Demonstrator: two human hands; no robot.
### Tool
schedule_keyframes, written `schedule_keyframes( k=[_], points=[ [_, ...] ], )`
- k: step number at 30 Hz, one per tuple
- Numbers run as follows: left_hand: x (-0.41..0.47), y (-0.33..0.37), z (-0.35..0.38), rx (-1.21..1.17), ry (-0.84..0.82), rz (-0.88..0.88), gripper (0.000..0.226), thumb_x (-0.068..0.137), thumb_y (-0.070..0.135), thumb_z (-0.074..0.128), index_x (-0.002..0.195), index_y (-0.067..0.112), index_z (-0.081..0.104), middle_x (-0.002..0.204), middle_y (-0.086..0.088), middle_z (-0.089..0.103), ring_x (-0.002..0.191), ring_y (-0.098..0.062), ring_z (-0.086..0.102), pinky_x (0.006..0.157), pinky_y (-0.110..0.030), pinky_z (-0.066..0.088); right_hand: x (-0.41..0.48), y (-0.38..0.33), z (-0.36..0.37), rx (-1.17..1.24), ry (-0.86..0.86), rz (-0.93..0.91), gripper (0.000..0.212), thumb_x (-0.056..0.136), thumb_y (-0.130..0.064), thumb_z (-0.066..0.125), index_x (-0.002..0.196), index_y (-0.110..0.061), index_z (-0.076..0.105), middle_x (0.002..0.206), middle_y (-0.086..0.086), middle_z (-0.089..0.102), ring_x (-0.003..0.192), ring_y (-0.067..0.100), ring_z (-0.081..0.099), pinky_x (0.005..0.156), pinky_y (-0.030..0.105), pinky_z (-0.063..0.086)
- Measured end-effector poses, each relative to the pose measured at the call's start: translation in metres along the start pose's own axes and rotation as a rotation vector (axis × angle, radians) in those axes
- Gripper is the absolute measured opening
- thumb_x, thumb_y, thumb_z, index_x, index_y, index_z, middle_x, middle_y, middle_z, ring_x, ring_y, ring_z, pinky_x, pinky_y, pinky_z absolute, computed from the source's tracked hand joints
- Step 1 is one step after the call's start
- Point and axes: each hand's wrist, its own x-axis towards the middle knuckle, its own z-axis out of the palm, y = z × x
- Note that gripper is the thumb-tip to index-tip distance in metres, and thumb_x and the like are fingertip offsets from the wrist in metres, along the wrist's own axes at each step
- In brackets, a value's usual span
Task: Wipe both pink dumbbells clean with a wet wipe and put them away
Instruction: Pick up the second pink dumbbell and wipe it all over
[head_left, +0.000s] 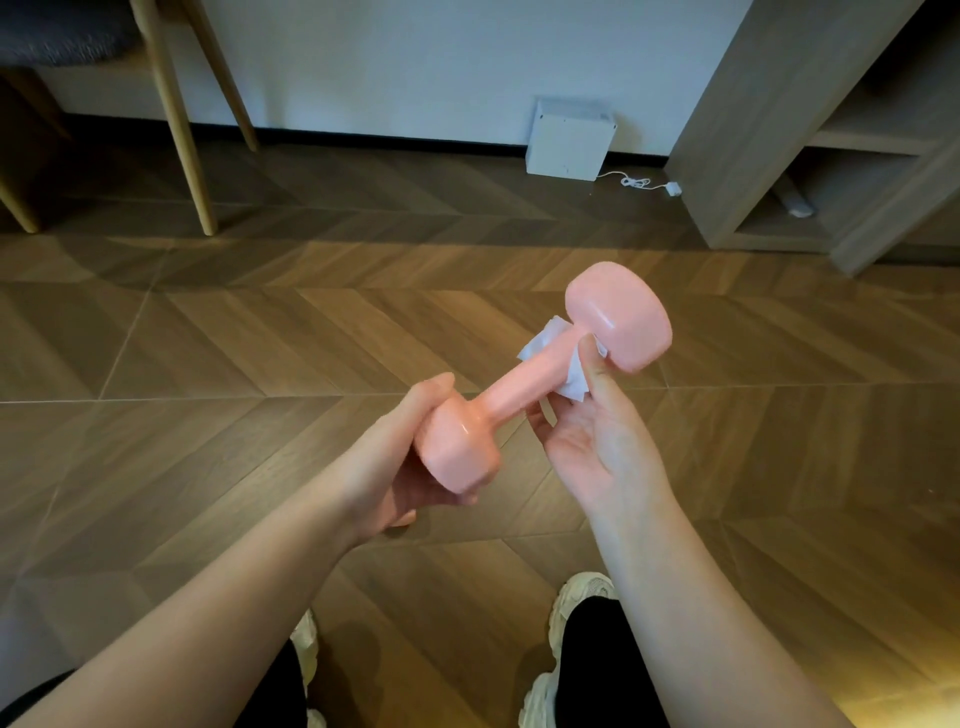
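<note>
Above the wooden floor (208, 338), in front of a shelf unit (753, 130) at right and a white box (569, 140) against the wall, the pink dumbbell (524, 384) is held in mid-air, tilted, with its far head raised to the right. The left hand (400, 462) grips the near head, fingers (415, 488) curled beneath it. The right hand (587, 441) presses the wet wipe (574, 382) round the handle just below the far head, thumb in front.

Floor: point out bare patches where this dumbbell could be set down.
Bare floor stretches from the chair legs to the dumbbell; more lies right of it, before the shelf unit. Crowded: by the white box and its cable, around the shoes.
</note>
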Motion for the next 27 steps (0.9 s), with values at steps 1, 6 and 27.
schedule_keyframes(
  k=[1,6,27],
  points=[
    [0.001,-0.003,0.0,0.127,0.087,0.153,0.06,0.078,0.058,0.062,0.111,0.008,0.057,0.097,-0.015,0.061,0.069,-0.021,0.061,0.049,-0.028,0.051,0.0,0.0,0.0,0.004,0.018,-0.002,0.071,0.065,-0.034,0.075,0.132,-0.016,0.058,0.126,0.012,0.067,0.117,0.023,0.063,0.093,0.035,0.047],
    [0.001,-0.017,-0.003,0.827,0.312,0.863,0.068,0.069,0.044,0.076,0.124,0.029,0.04,0.117,0.015,0.051,0.108,0.004,0.051,0.085,-0.007,0.04,0.001,0.0,0.002,0.051,0.066,0.047,0.067,0.07,-0.042,0.071,0.13,-0.015,0.06,0.124,0.009,0.069,0.115,0.021,0.063,0.101,0.036,0.043],
    [0.004,-0.012,-0.005,0.673,0.026,0.811,0.072,0.066,0.035,0.075,0.129,0.03,0.041,0.118,0.016,0.053,0.109,-0.007,0.057,0.085,-0.014,0.045,0.004,-0.006,-0.003,0.07,0.106,0.001,0.054,0.087,-0.046,0.063,0.132,-0.015,0.06,0.108,0.003,0.075,0.102,0.016,0.064,0.079,0.031,0.046]
  ],
)
